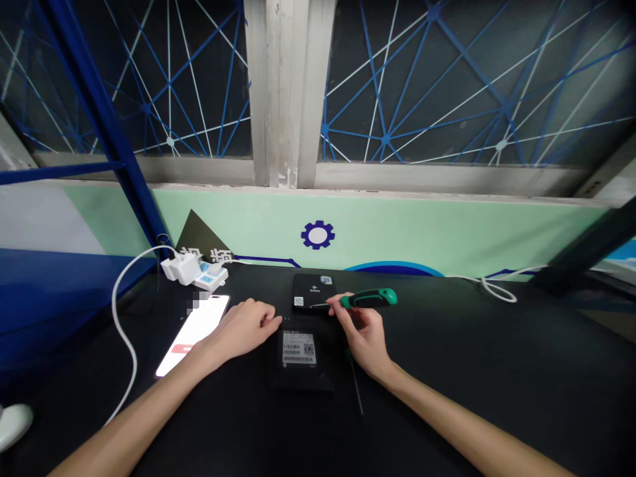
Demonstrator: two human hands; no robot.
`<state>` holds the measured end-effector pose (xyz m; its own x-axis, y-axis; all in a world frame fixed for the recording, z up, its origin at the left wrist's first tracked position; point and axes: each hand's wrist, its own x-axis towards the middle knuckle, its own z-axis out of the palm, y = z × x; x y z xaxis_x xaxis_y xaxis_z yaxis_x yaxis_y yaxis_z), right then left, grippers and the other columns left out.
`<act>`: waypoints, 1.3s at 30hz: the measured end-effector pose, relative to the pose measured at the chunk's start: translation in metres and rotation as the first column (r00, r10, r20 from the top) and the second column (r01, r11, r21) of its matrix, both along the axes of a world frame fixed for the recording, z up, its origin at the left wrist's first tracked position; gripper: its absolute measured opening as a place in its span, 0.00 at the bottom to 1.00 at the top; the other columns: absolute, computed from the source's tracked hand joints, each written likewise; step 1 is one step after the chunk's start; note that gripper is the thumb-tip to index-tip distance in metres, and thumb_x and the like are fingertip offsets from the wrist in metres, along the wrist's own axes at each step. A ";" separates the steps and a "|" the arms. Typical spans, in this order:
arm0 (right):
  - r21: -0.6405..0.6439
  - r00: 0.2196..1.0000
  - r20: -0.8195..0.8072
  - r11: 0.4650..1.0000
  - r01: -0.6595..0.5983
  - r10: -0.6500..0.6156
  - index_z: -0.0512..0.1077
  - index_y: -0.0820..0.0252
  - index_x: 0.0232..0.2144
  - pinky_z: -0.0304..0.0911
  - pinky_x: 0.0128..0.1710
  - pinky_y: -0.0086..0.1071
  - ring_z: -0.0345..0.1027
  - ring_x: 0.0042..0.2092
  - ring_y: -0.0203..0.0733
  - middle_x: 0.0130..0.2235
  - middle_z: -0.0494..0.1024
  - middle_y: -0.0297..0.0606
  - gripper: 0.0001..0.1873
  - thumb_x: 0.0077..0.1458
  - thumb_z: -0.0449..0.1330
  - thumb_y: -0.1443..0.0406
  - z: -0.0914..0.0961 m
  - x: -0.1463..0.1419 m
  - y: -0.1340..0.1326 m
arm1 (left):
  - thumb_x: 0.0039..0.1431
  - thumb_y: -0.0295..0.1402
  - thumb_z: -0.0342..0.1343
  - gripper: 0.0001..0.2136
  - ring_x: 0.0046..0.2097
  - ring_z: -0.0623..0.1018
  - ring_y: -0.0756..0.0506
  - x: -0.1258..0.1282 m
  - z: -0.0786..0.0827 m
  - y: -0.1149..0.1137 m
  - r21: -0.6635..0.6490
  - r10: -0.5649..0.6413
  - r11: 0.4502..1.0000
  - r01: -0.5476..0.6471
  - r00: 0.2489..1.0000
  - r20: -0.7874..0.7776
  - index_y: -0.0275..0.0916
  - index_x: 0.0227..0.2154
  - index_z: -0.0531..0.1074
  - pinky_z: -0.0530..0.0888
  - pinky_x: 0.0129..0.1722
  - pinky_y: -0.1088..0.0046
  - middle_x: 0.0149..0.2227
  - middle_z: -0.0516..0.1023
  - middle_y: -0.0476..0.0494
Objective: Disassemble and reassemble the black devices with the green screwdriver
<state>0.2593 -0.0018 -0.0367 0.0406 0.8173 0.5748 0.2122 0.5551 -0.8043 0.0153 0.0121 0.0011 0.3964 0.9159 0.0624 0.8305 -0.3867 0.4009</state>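
My right hand grips a green and black screwdriver near its shaft end. The thin shaft points left, across the front edge of a flat black box with a small white code sticker. My left hand rests with curled fingers at the upper left of a second black device, which bears a large printed label. Whether those fingers hold anything is hidden. Below my right hand lies another thin shaft, like a second screwdriver's, its handle mostly hidden.
A phone with a bright screen lies left, partly under my left forearm. Behind it sits a white power strip with a charger and a white cable. Another white cable runs along the back right. Wall and windows bound the black table.
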 end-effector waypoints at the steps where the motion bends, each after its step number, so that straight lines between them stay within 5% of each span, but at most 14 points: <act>1: -0.009 1.000 0.001 1.000 -0.016 0.016 0.76 0.59 0.34 0.67 0.39 0.37 0.72 0.36 0.45 0.36 0.78 0.41 0.15 0.64 0.58 0.55 0.001 -0.001 0.000 | 0.64 0.42 0.49 0.21 0.22 0.59 0.49 0.000 0.000 0.000 0.006 0.001 1.000 -0.001 1.000 -0.002 0.40 0.18 0.51 0.52 0.25 0.71 0.18 0.59 0.53; 6: -0.028 0.997 0.066 0.999 -0.038 0.039 0.76 0.56 0.34 0.64 0.44 0.38 0.71 0.40 0.46 0.35 0.77 0.39 0.11 0.64 0.59 0.58 0.007 0.000 -0.003 | 0.65 0.41 0.48 0.17 0.22 0.63 0.49 0.001 0.000 0.001 0.018 -0.003 1.000 0.003 1.000 -0.004 0.41 0.22 0.58 0.54 0.26 0.72 0.18 0.64 0.54; 11: -0.019 0.977 0.143 0.988 -0.155 0.156 0.79 0.55 0.34 0.63 0.41 0.39 0.70 0.39 0.47 0.34 0.78 0.39 0.12 0.63 0.59 0.57 0.012 0.008 -0.006 | 0.65 0.39 0.47 0.07 0.24 0.68 0.48 0.002 0.004 0.000 0.019 -0.033 0.999 0.032 0.998 0.056 0.44 0.37 0.67 0.57 0.28 0.73 0.19 0.68 0.57; 17: -0.051 0.954 0.161 0.968 -0.247 0.252 0.82 0.55 0.32 0.62 0.41 0.40 0.69 0.38 0.48 0.33 0.81 0.41 0.25 0.68 0.49 0.53 0.016 0.010 -0.007 | 0.65 0.37 0.49 0.11 0.24 0.69 0.49 0.004 0.003 -0.001 0.029 -0.102 0.995 0.100 0.992 0.079 0.45 0.47 0.70 0.59 0.28 0.74 0.18 0.66 0.59; 20: -0.081 0.945 0.124 0.952 -0.294 0.302 0.80 0.56 0.35 0.63 0.44 0.41 0.71 0.40 0.49 0.34 0.81 0.41 0.23 0.67 0.49 0.53 0.015 0.010 -0.006 | 0.65 0.37 0.50 0.13 0.21 0.66 0.50 0.005 0.001 -0.001 0.027 -0.139 0.990 0.137 0.985 0.100 0.46 0.51 0.71 0.58 0.26 0.75 0.17 0.64 0.60; 25: -0.153 0.936 0.054 0.929 -0.337 0.348 0.75 0.56 0.38 0.65 0.42 0.39 0.74 0.39 0.48 0.35 0.80 0.39 0.14 0.63 0.57 0.54 0.010 0.010 -0.003 | 0.65 0.39 0.54 0.11 0.20 0.63 0.52 0.005 -0.002 0.001 0.083 -0.159 0.985 0.148 0.978 0.132 0.48 0.48 0.76 0.55 0.25 0.77 0.17 0.61 0.59; 33: -0.068 0.931 0.188 0.950 -0.304 0.312 0.79 0.56 0.34 0.63 0.42 0.39 0.71 0.40 0.47 0.35 0.81 0.40 0.14 0.65 0.56 0.57 0.017 0.008 -0.005 | 0.66 0.39 0.56 0.09 0.20 0.63 0.53 0.005 -0.007 0.004 0.160 -0.110 0.983 0.090 0.987 0.119 0.43 0.34 0.78 0.58 0.26 0.77 0.16 0.60 0.59; 39: 0.010 0.984 -0.010 0.984 -0.180 0.181 0.76 0.58 0.25 0.59 0.35 0.37 0.67 0.32 0.44 0.28 0.75 0.38 0.19 0.65 0.54 0.58 0.008 0.010 -0.003 | 0.66 0.40 0.53 0.10 0.21 0.67 0.51 0.005 -0.011 0.006 0.189 -0.059 0.981 0.048 0.997 0.055 0.45 0.36 0.79 0.58 0.25 0.76 0.17 0.63 0.57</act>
